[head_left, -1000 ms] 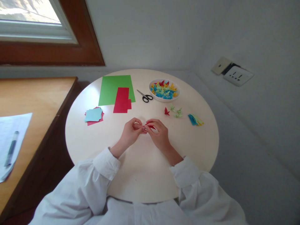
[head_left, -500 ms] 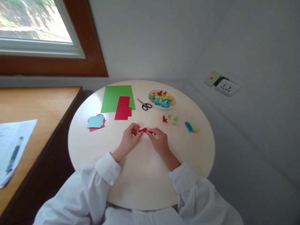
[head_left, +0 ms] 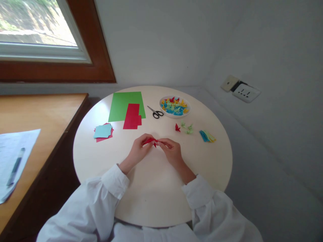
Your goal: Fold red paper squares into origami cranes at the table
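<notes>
Between my two hands is a small folded piece of red paper (head_left: 149, 140), with one pointed flap hanging down at its middle. My left hand (head_left: 140, 147) pinches it from the left, and my right hand (head_left: 171, 150) grips its right end. Fingers cover part of the folds. Just beyond my right hand lie a red paper crane (head_left: 177, 127) and several pale green folded papers (head_left: 188, 128). Farther right is a fanned bunch of blue, green and yellow folded papers (head_left: 207, 136).
At the back of the round white table (head_left: 153, 198) stand a white bowl (head_left: 175, 116) of colourful folded papers and black-handled scissors (head_left: 156, 113). Red strips (head_left: 131, 116) overlap a green sheet (head_left: 121, 101). A stack of pale blue squares (head_left: 103, 131) lies left. A wooden desk (head_left: 58, 111) adjoins.
The red paper has turned in my fingers, and a pointed flap now shows below it. My left fingers have closed in around its left part.
</notes>
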Motion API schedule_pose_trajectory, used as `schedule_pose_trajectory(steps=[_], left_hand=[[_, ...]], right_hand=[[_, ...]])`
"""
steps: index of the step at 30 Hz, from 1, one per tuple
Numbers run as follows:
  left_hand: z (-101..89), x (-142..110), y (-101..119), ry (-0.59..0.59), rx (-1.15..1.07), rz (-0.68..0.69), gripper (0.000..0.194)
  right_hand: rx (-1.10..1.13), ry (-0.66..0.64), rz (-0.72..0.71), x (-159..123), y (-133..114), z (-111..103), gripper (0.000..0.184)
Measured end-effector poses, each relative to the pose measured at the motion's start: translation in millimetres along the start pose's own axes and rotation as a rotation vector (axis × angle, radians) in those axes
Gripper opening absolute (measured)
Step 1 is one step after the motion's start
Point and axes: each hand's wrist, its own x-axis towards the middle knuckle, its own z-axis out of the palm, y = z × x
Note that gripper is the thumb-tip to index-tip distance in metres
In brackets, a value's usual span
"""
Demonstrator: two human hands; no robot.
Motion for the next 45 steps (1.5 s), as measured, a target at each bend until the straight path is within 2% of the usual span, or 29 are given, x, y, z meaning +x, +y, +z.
schedule_pose_trajectory(steps=[9,16,22,31,45], left_hand=[[0.5,-3.8,4.6,0.056,0.052,0.077,0.01],[4.0,-4.5,4.5,0.094,-0.007,0.048,0.01],[6.8,-4.1,4.4,0.137,-0.027,0.009,0.006],[8.4,-3.5,3.0,0.173,-0.038,-0.023,0.005],[12.1,-2.1,9.1,0.218,-0.079,-0.063,0.005]], right_hand=[[0.082,0.046,0.051,-0.8,-6.7,1.8,0.006],[0.134,-0.01,0.083,-0.2,-6.1,3.1,0.008],[0.158,0.011,0.144,0.1,-7.1,6.4,0.011],[0.208,0.031,0.16,0.2,-9.1,9.0,0.009],[0.267,0.058,0.237,2.9,-7.9,11.8,0.019]])
